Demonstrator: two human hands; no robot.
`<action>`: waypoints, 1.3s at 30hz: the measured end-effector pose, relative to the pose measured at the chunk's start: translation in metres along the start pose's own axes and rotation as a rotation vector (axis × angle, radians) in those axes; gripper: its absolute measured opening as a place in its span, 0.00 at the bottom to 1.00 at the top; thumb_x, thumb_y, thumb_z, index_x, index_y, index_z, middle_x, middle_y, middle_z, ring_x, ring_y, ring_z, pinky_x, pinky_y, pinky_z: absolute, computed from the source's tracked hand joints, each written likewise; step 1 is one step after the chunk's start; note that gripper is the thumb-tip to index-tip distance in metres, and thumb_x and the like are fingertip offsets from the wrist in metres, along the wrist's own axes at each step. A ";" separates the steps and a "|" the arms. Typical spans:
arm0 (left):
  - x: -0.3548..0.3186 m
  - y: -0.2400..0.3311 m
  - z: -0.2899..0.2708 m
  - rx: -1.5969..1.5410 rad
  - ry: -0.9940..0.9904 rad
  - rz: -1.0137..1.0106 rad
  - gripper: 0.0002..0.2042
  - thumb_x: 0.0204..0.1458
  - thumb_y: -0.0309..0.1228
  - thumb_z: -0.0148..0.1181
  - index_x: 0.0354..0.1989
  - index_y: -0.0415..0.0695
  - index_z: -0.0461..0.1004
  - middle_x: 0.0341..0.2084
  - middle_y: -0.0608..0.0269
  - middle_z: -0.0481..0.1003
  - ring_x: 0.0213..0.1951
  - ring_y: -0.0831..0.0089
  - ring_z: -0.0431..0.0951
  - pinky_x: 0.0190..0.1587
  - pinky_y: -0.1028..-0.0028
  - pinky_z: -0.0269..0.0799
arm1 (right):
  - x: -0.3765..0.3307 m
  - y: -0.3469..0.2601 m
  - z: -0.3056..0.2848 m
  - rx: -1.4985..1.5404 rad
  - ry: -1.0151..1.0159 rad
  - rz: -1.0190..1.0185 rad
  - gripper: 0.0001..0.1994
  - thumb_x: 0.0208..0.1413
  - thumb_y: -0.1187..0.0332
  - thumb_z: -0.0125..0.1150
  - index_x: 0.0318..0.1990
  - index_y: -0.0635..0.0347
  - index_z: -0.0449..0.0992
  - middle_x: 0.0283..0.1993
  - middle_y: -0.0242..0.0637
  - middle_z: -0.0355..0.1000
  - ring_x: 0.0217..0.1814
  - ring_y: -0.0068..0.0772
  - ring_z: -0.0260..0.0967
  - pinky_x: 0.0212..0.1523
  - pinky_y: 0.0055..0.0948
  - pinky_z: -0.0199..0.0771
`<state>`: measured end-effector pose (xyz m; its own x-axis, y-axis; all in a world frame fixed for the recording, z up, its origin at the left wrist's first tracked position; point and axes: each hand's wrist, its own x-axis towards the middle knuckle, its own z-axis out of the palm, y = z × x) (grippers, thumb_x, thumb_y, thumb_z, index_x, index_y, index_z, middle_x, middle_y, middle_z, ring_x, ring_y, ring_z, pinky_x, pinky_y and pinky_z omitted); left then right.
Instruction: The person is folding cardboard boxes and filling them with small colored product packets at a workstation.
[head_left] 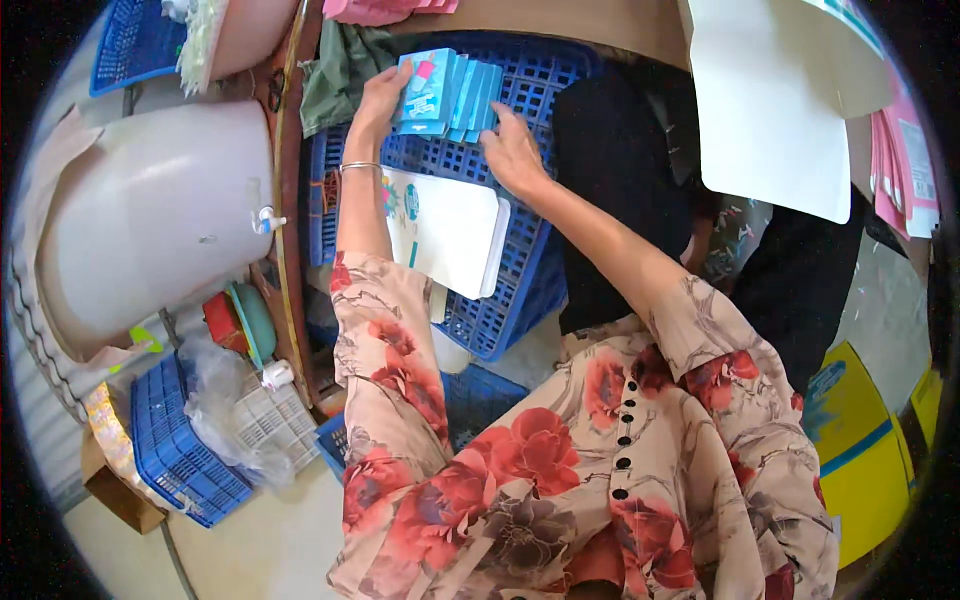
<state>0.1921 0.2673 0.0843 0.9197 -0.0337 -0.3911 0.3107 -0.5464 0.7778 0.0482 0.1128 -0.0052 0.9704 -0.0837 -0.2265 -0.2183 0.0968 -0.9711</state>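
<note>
A fanned stack of light-blue flat packets [466,98] lies over the far part of an upturned-looking blue plastic crate [515,95]. My left hand [378,102] is closed on the stack's left edge, thumb on top near a pink patch. At the right edge, my right hand [513,152] has its thumb and index finger against the outermost packets; its other fingers are curled. White printed sheets [450,225] rest on the crate nearer me, partly behind my left forearm.
Large white sheets [770,110] stand at the upper right, beside pink packets [888,165]. A whitish barrel with a tap [160,215] is on the left, above a blue basket [185,440]. Yellow packages [855,460] lie at the lower right. Dark-green cloth [340,75] touches the crate's far left.
</note>
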 end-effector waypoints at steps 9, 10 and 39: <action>-0.013 0.013 0.008 0.034 -0.021 -0.014 0.27 0.57 0.46 0.55 0.56 0.34 0.68 0.43 0.60 0.75 0.44 0.73 0.73 0.48 0.73 0.69 | 0.043 -0.028 -0.006 -0.022 0.218 0.035 0.30 0.56 0.53 0.51 0.61 0.64 0.61 0.58 0.61 0.58 0.61 0.62 0.54 0.61 0.53 0.56; -0.017 0.014 0.007 -0.010 -0.069 -0.051 0.30 0.56 0.47 0.55 0.59 0.34 0.64 0.47 0.57 0.74 0.46 0.71 0.73 0.49 0.73 0.68 | 0.046 -0.030 -0.005 -0.057 0.280 0.002 0.31 0.56 0.52 0.51 0.61 0.64 0.60 0.58 0.59 0.58 0.62 0.62 0.53 0.61 0.53 0.56; -0.069 -0.001 0.058 0.493 0.095 0.368 0.59 0.34 0.55 0.72 0.67 0.32 0.42 0.62 0.34 0.50 0.65 0.48 0.53 0.66 0.60 0.50 | 0.147 -0.068 -0.042 -0.404 -0.604 0.054 0.57 0.33 0.28 0.62 0.64 0.65 0.59 0.65 0.51 0.58 0.64 0.48 0.60 0.62 0.46 0.59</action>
<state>0.1150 0.2215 0.0821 0.9697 -0.2315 -0.0774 -0.1576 -0.8358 0.5259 0.2010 0.0523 0.0240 0.8192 0.4841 -0.3074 -0.1756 -0.2985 -0.9381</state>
